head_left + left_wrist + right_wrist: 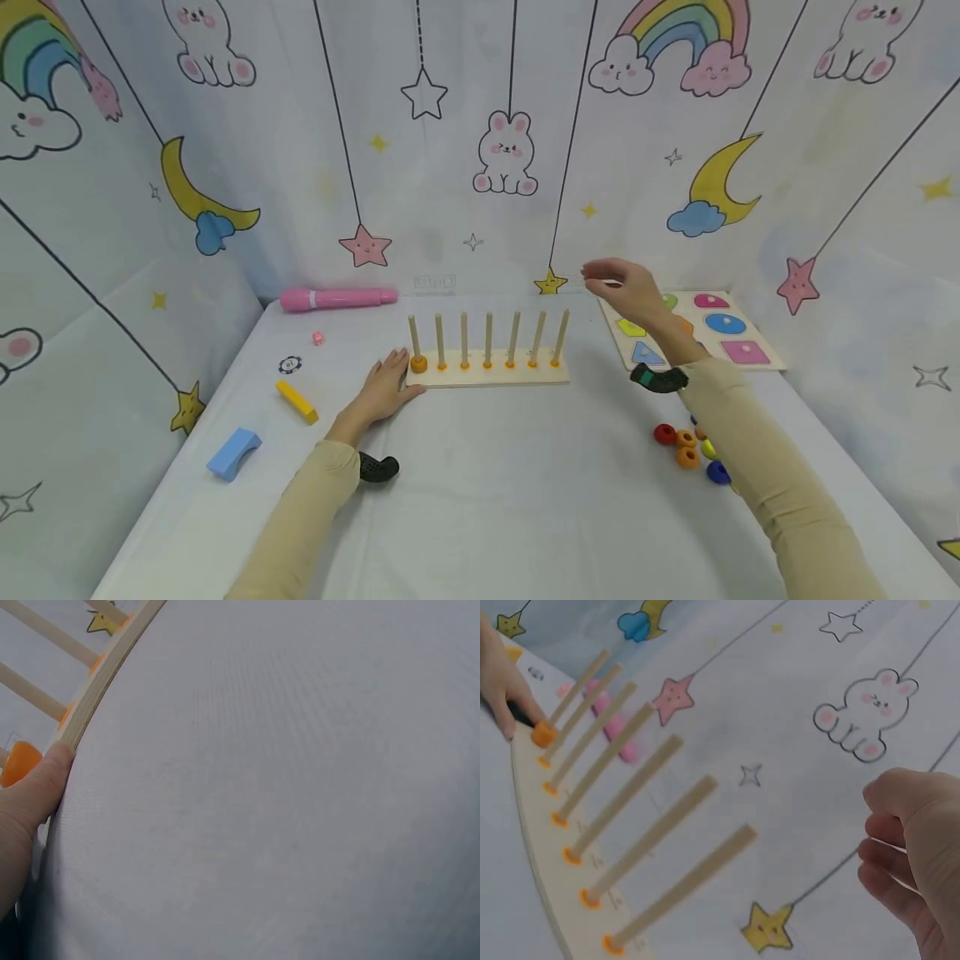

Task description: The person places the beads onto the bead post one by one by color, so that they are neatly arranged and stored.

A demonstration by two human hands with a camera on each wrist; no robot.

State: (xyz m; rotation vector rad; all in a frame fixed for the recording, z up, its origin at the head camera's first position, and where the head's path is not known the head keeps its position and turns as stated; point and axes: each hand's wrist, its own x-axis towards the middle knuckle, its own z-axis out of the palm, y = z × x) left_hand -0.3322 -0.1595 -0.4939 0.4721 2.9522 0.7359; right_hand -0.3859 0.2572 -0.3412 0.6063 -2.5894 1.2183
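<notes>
Head view: wooden rack lies lengthwise between the hands, seven smooth pegs upright, an orange ring on the leftmost. Left hand rests flat against its end; right hand hovers above, fingers loosely curled, empty.

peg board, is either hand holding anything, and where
Nothing is gripped. The left hand rests flat against the left end of the peg board; the right hand is raised, holding nothing.

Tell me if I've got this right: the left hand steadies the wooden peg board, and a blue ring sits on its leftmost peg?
Not quite. The ring on the leftmost peg is orange, not blue, as the head view shows. The left hand does rest against the peg board.
</notes>
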